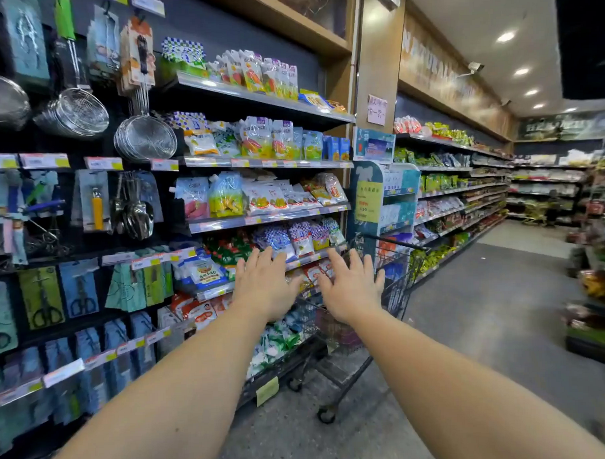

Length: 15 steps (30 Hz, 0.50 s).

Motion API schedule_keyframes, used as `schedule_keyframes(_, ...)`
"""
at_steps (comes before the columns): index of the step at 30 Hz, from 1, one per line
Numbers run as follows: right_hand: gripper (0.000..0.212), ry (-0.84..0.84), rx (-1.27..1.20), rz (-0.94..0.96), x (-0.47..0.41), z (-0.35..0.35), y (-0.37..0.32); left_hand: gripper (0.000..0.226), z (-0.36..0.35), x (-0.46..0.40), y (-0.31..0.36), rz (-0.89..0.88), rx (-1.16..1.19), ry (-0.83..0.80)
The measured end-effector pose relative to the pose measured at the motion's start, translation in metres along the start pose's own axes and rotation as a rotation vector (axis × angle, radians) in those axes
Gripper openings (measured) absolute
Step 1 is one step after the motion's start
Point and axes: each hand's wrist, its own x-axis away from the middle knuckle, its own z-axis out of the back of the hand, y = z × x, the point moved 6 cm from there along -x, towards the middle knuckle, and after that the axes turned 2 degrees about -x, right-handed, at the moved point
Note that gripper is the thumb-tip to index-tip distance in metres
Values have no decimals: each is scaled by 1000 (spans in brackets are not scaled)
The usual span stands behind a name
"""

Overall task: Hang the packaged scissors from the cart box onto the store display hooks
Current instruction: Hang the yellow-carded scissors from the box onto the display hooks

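Note:
Both my arms stretch forward into the aisle. My left hand (262, 285) and my right hand (351, 289) are spread flat with straight fingers and hold nothing. Just beyond them stands a dark wire shopping cart (395, 284), and my hands hide most of its basket and whatever lies inside. On the left wall, packaged scissors (44, 296) on green and blue cards hang from display hooks (80, 292). More blue-carded packs (116, 352) hang in the row below.
Strainers (145, 137), spoons and other kitchen tools hang on the upper left wall. Shelves of snack bags (258, 193) run to the right of the hooks. A blue promo stand (382, 195) rises behind the cart. The grey aisle floor (485, 312) stretches on to the right.

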Motion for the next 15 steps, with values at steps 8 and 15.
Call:
schedule_keyframes(8,57,-96,70,-157,-49,-41,73,75,-84,-56,36,-137,-50,-163)
schedule_keyframes(15,56,-171,104,-189,-145,-95,146,77,-173,-153,60,-144,-70,-244)
